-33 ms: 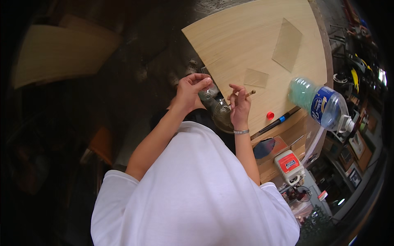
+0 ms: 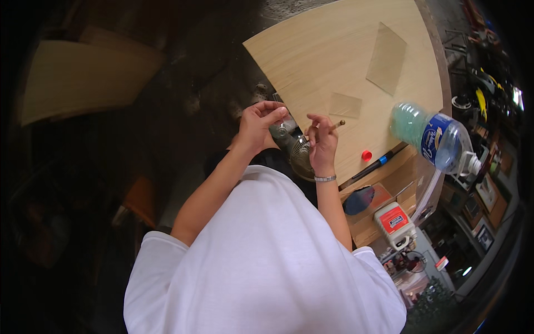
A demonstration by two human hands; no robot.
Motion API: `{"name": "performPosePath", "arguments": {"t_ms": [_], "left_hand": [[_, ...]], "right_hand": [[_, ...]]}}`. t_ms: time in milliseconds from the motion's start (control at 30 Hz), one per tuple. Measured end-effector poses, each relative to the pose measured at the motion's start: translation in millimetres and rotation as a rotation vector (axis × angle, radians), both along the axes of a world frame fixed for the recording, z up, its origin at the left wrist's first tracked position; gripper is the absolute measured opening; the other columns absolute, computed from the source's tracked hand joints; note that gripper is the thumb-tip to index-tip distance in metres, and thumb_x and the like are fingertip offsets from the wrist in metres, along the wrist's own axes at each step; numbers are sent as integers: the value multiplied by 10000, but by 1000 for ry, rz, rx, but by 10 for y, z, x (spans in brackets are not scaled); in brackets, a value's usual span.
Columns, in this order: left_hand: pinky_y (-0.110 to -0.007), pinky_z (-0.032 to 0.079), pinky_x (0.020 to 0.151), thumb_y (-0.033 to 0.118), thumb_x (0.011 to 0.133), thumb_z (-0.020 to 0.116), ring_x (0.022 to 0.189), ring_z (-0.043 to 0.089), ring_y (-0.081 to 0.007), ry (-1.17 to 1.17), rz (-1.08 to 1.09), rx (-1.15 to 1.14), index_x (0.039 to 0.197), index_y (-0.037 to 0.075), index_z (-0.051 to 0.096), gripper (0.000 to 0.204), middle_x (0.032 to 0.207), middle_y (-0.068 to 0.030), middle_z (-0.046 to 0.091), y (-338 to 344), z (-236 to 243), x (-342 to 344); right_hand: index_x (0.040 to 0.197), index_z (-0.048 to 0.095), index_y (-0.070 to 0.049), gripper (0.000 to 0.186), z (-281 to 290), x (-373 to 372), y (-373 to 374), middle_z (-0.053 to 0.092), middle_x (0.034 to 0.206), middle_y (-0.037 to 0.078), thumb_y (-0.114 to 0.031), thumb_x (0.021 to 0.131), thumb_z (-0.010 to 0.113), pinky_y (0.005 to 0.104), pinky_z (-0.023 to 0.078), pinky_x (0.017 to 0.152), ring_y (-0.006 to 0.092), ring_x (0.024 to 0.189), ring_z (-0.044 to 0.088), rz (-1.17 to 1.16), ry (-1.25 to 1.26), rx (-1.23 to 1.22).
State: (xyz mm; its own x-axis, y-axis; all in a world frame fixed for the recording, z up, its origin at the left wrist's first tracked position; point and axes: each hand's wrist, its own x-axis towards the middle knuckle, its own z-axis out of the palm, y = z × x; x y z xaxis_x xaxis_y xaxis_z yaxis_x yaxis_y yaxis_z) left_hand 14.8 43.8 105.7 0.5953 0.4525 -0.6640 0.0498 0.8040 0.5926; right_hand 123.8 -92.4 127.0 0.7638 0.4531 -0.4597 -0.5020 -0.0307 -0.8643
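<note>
The slim brown tool (image 2: 338, 124), pinched between the fingers of the right grip (image 2: 322, 146), points toward one o'clock; it is probably light and rigid, best held by its shaft. The left grip (image 2: 257, 123) presses thumb to fingertips, contents uncertain. Printed labels: blue (image 2: 434, 138) on the bottle (image 2: 408, 119) at three o'clock, red (image 2: 389, 214) on the jug (image 2: 401, 238) at half past four.
</note>
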Motion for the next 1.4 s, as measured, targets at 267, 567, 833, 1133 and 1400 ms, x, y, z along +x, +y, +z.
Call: {"name": "performPosePath", "arguments": {"t_ms": [267,567,833,1133,1400], "left_hand": [[-256,515,745,60,871,716,799,658,-129,-151,-195,108,984,-24,668,149,875,-78,702,-91,195,262],[-253,497,719,63,893,691,787,649,-146,-122,-474,-10,983,-23,639,135,878,-77,686,-408,284,518],[-284,488,763,86,908,684,815,632,-158,-192,-526,-14,991,-25,633,148,891,-79,663,-513,723,1118],[-271,528,765,90,897,692,823,661,-151,-315,-555,-146,1038,-24,625,193,926,-74,677,-1250,1537,2514],[-254,547,720,64,904,662,769,649,-143,-322,-587,-194,1003,-39,628,147,907,-93,674,-1577,1715,2960]], "right_hand": [[834,612,-50,140,161,-12,-90,533,676,-23,-119,950,650,215,338,546,50,493,314,-253,30,253],[776,567,-45,212,204,-130,-600,424,625,-65,-128,950,654,231,250,498,43,528,328,-484,21,289],[1135,558,-40,253,360,210,-1067,493,843,-42,-216,969,629,195,385,555,54,658,478,-455,-261,-16],[1304,465,-62,310,1223,816,-1392,510,716,-3,-145,1005,461,214,426,508,80,576,507,-486,-174,-115],[1226,522,-13,260,1353,1167,-1602,592,772,38,-140,1006,463,213,400,434,74,502,495,-502,-294,-77]]}}
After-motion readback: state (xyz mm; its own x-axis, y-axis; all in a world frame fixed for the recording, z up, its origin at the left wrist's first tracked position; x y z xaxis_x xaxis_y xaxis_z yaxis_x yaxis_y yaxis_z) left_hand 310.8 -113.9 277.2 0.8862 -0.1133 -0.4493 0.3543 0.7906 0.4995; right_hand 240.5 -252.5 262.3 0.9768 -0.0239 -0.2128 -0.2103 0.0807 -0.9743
